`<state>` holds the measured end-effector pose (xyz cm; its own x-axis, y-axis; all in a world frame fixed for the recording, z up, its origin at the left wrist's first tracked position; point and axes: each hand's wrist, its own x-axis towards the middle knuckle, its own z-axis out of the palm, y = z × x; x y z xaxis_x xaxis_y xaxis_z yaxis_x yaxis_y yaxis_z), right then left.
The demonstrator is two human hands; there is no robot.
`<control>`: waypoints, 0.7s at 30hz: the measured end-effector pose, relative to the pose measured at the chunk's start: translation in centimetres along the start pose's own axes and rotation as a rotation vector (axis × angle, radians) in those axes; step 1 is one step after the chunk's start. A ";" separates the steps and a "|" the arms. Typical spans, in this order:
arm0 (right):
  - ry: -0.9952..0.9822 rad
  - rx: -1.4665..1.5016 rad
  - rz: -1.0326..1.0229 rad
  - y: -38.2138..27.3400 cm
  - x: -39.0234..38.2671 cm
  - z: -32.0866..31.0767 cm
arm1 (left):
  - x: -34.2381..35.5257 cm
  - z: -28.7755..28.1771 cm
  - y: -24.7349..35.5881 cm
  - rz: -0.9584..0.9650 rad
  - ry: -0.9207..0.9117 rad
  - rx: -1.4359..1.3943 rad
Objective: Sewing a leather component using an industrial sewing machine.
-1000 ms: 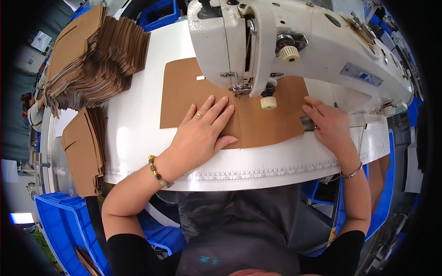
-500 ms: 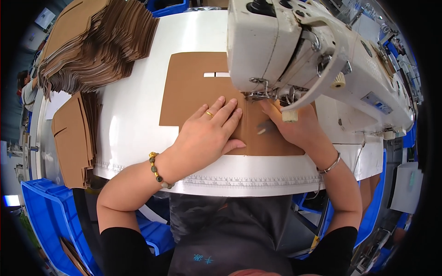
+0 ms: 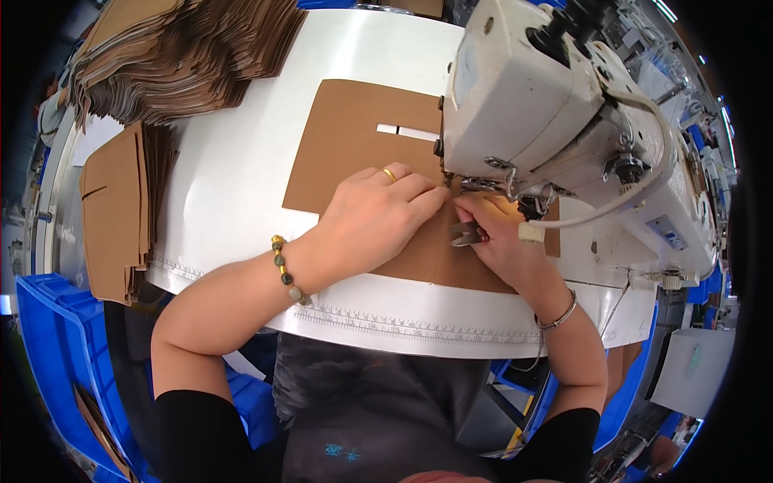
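Note:
A brown flat panel (image 3: 338, 137) with a narrow cut-out lies on the white table under a white sewing machine (image 3: 523, 113). My left hand (image 3: 390, 209) is over the panel, fingers curled and pressed together at the needle area beneath the presser foot (image 3: 475, 183); what they pinch, if anything, is too small to make out. My right hand (image 3: 503, 241), just right of it, grips small metal thread snips (image 3: 465, 235) below the machine head, with its fingertips near those of my left hand.
Tall stacks of brown pieces (image 3: 185, 56) and a smaller pile (image 3: 117, 209) sit at the table's left. Blue crates (image 3: 56, 346) stand below left, with more blue containers beside my lap. The machine's body covers the right side of the white table (image 3: 213, 201).
My right hand has moved left from the panel's right edge to the needle area, the snips now plainly visible. My left fingers have curled inward toward the needle. The view has shifted.

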<state>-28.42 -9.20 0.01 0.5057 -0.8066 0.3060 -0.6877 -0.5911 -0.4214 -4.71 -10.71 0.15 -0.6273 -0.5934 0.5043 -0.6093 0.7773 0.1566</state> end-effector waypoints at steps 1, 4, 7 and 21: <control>-0.010 0.006 -0.020 -0.2 0.1 0.1 | 0.2 0.3 -0.1 -0.015 0.019 0.003; -0.018 0.015 -0.020 -0.7 0.2 0.1 | 0.6 1.0 -0.6 0.005 0.046 -0.028; -0.047 -0.042 -0.121 -1.2 -0.1 -0.1 | 0.6 1.2 -0.9 0.039 0.062 -0.059; -0.120 -0.407 -0.101 -2.2 -1.4 -0.6 | 0.4 0.0 -1.9 -0.112 0.046 0.048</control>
<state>-28.01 -6.76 1.03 0.6215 -0.7527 0.2171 -0.7688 -0.6393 -0.0161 -3.79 -12.45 0.04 -0.5320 -0.6648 0.5245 -0.6975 0.6952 0.1737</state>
